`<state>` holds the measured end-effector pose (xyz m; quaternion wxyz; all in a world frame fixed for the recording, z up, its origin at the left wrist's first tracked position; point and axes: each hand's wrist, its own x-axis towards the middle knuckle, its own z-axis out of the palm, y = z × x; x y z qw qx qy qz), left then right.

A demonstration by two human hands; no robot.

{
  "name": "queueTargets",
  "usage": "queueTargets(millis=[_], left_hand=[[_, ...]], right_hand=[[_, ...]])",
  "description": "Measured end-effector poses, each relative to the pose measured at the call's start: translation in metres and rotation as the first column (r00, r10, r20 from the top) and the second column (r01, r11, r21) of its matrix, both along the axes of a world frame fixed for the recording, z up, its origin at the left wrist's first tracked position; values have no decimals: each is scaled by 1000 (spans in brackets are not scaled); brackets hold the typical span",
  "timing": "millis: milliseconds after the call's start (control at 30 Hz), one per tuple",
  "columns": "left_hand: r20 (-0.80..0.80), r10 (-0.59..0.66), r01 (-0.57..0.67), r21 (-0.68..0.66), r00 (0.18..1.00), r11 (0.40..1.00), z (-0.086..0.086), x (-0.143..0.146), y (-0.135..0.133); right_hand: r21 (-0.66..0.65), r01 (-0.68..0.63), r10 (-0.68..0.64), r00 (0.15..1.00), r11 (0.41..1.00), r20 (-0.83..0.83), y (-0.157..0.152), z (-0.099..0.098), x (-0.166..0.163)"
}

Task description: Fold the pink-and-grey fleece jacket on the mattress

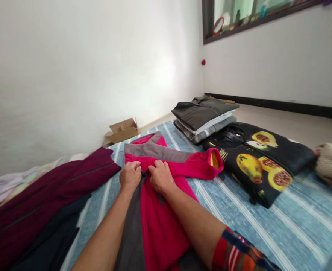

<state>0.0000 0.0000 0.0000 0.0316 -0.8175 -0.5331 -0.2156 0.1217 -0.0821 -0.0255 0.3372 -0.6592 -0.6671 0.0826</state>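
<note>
Head view, items on a blue striped mat (267, 226) spread over the floor.

Pink-and-grey fleece jacket (166, 210): lies flat at the centre of the mat, directly in front of the person, one sleeve folded across toward the right, its cuff showing a yellow lining. Left hand (130, 175) and right hand (160, 176): side by side at the jacket's front seam, fingers curled and pinching the fabric on either side of the dark middle strip; knuckles up, thumbs hidden.

Maroon zip garment (41, 203): left of the jacket, spread flat, its edge just beside the left hand. A dark navy garment (53, 241) lies partly under it.

Black fruit-print sweatshirt (264, 162): folded, right of the jacket, near the sleeve cuff.

Stack of folded clothes (203, 116): dark grey on top, white and grey below, behind the sweatshirt.

Cardboard box (122, 131): flattened, against the white wall behind the jacket.
</note>
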Motion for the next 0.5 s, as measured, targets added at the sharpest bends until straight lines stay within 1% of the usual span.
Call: queueTargets(millis=[67,100,167,233,300,400,500], left_hand=[[-8,-88,88,55,996,995,-8,1,1],[-5,-130,130,56,991,990,-13,3,2],[-6,-172,172,-14,985,985,-21,7,3],[-18,-162,158,-123,987,980,-29,10,5],[-30,-138,129,-195,990,972,-34,12,6],[-23,-113,105,-229,993,968,-36,11,7],[-13,-102,94,-269,995,958,-34,10,5]], right_hand=[[1,-1,1,1000,1000,-13,0,-3,-1],[0,-1,1,1000,1000,-19,0,-3,-1],[-5,-1,1,1000,1000,-27,0,-4,-1],[-11,2,-3,1000,1000,-31,0,-5,-1],[-18,8,-8,1000,1000,-29,1,-5,-1],[-31,17,-18,1000,999,-18,1,-5,0],[-51,23,-23,1000,998,8,1,-3,0]])
